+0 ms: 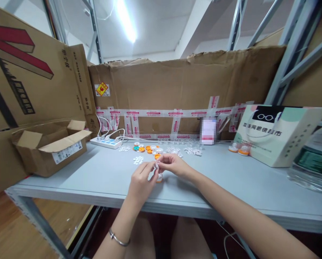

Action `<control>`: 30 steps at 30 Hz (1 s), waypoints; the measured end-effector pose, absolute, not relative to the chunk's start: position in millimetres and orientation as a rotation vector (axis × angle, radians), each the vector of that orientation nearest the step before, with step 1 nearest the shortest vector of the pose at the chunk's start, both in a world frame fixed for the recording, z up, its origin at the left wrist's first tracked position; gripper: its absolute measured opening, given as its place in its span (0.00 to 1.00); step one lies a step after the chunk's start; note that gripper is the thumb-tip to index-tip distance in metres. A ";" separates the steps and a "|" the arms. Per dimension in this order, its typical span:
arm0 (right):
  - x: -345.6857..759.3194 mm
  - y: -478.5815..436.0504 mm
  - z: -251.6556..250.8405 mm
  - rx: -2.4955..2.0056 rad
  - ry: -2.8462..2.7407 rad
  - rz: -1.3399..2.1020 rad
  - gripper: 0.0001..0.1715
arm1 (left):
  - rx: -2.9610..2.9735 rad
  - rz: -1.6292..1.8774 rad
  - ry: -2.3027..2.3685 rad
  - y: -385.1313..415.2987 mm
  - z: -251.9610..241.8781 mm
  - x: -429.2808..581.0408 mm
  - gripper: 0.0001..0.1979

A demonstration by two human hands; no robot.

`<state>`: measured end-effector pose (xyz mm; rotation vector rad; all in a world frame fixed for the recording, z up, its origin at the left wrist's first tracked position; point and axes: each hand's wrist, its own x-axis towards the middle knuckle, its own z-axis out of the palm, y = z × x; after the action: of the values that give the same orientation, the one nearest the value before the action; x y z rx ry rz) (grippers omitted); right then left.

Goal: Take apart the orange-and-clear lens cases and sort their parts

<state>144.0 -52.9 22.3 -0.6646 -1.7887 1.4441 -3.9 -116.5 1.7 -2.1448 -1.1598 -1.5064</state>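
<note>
My left hand (142, 178) and my right hand (175, 165) meet above the front middle of the table. The fingers of both pinch a small white plastic part (156, 166), mostly covered by the fingertips. Just under them sits a small round piece with an orange base and white top (159, 178), partly hidden by my left thumb. Beyond the hands lie orange and white round caps (151, 148), one with a teal centre (136, 148). A pile of small white pieces (138, 160) lies to the left, and more white pieces (192, 151) spread to the right.
An open cardboard box (50, 147) and a white power strip (106, 142) stand at left. At right are two orange-based round pieces (243, 150), a paper bag (276, 144) and a large water bottle (314, 158). A phone with a blurred screen (208, 132) leans against the cardboard wall (177, 86).
</note>
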 end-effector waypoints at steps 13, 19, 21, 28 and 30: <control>196.1 6.2 20.1 -1.047 -1.382 0.694 0.24 | -2.202 -1.689 -1.290 -115.1 4.3 -8.1 0.08; 215.4 33.7 -0.5 -1.255 -1.390 0.552 0.12 | -2.196 -1.654 -1.337 -115.0 4.0 -9.2 0.08; 211.9 38.3 -6.8 -1.285 -1.420 0.541 0.10 | -2.211 -1.622 -1.338 -114.5 3.4 -9.0 0.09; 207.6 44.7 -12.2 -1.303 -1.461 0.547 0.06 | -2.246 -1.560 -1.331 -114.2 2.9 -8.6 0.09; 206.2 40.5 -8.0 -1.268 -1.471 0.559 0.08 | -2.253 -1.552 -1.328 -114.1 2.8 -8.8 0.09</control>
<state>206.2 40.5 -8.0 -1.2685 -1.4708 0.5591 -8.8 -114.1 2.8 -2.2529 -1.3282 -1.5524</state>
